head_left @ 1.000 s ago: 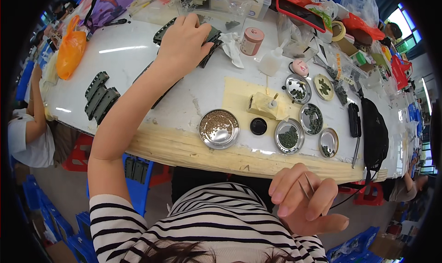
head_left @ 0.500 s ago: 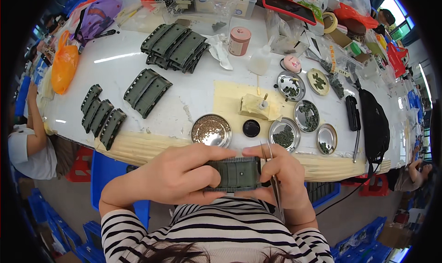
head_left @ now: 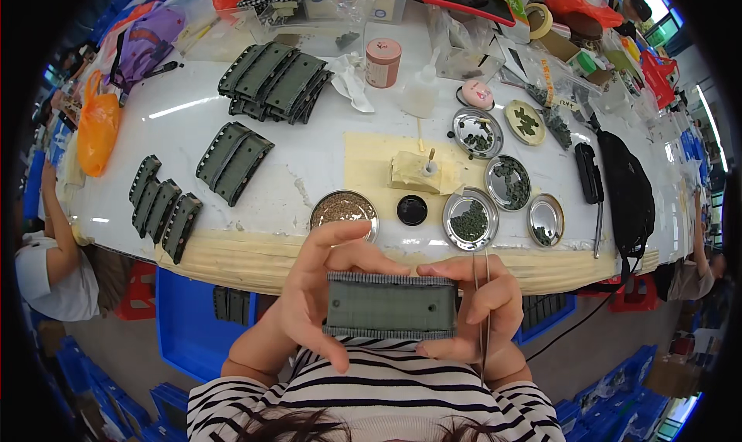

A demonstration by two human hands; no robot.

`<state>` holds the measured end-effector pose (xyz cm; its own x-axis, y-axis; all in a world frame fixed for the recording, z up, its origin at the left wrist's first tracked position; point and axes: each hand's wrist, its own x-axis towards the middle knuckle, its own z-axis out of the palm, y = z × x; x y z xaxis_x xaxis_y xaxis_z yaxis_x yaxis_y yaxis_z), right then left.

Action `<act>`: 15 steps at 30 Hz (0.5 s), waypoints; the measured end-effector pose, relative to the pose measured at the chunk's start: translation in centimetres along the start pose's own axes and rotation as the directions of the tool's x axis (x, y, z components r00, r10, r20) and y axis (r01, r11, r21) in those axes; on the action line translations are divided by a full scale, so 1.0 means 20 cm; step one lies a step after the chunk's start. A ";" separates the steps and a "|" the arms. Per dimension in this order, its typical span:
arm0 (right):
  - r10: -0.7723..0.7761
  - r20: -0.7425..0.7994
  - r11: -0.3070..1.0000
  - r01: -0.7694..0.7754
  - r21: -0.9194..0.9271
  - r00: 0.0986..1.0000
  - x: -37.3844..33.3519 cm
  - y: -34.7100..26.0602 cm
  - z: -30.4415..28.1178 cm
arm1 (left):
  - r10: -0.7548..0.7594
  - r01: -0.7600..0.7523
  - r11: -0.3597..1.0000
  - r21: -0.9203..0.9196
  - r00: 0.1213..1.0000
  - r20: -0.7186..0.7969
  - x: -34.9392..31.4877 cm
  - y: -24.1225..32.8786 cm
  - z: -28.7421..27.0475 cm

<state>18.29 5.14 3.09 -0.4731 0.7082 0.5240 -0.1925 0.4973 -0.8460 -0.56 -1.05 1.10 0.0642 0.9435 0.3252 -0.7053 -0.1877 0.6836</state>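
Note:
A dark green, ribbed-edge plastic panel [head_left: 392,307] with two small holes is held up in front of my striped shirt, its flat side showing. My right hand [head_left: 483,307] pinches its right end between thumb and fingers. The same hand keeps a pair of thin metal tweezers [head_left: 481,326] between its fingers, roughly upright. At the panel's left end my left hand [head_left: 309,291] is spread wide, thumb below and fingers above; I cannot tell whether its palm touches the edge. On the table beyond are a round tray of brown bits [head_left: 344,197] and a small black dish [head_left: 412,210].
Similar green panels lie in a stack [head_left: 274,82], a pair [head_left: 234,163] and a row [head_left: 164,210] on the left. Metal dishes of small green parts [head_left: 470,219] stand to the right, near a yellow taped block [head_left: 417,173]. A blue bin [head_left: 185,326] sits below the table edge.
My left hand has let go of the panel and spread its fingers. The panel has turned, now showing a flatter face, and sits a little lower. The tweezers stay in my right hand.

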 end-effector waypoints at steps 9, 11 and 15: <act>-0.039 0.030 0.958 0.046 -0.282 0.999 0.06 0.07 -0.10 | -0.178 0.049 0.922 -0.384 0.935 -0.307 0.05 -0.04 0.08; 0.170 -0.163 0.968 -0.195 -0.158 0.972 0.08 0.07 -0.15 | -0.235 0.100 0.924 -0.368 0.909 -0.344 0.05 0.00 0.06; 0.382 -0.310 0.784 -0.483 -0.390 0.871 0.14 0.09 -0.22 | -0.245 0.140 0.953 -0.269 0.880 -0.407 0.01 0.00 0.05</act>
<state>20.40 10.29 3.46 -0.2192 0.9618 0.1637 0.4130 0.2434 -0.8776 0.17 -1.13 1.94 -0.0584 0.9874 -0.1468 -0.8528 0.0271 0.5215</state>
